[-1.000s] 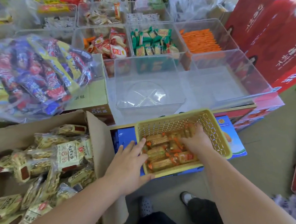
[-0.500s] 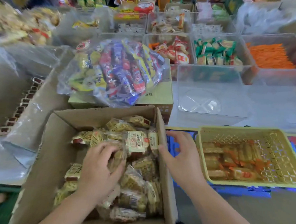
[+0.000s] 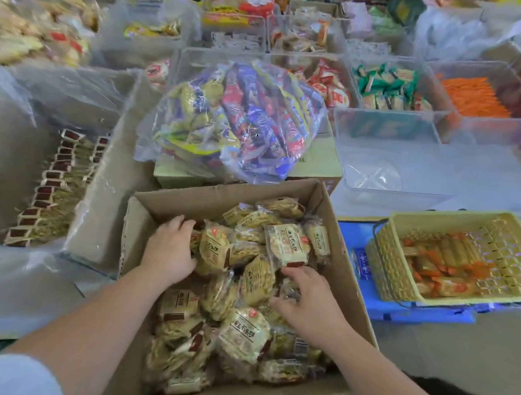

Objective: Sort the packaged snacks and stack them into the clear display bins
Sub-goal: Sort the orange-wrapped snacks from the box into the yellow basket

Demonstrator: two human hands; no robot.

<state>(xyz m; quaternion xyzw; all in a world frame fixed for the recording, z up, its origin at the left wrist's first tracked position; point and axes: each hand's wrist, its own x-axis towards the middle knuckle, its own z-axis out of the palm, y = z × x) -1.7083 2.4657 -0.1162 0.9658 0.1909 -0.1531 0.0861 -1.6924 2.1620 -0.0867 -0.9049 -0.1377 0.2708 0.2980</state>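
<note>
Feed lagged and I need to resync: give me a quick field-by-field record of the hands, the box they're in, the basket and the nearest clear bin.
left hand: in the cardboard box, grips one of the snack packets at the pile's left
right hand: in the same box, fingers curled into the packets; grip unclear
cardboard box: open, heaped with packets
yellow basket: right of the box, holds orange-wrapped bars, untouched
nearest clear bin: behind the basket, empty
bag of mixed snacks: on a carton behind the box

Cream snack packets heaped in carton
</note>
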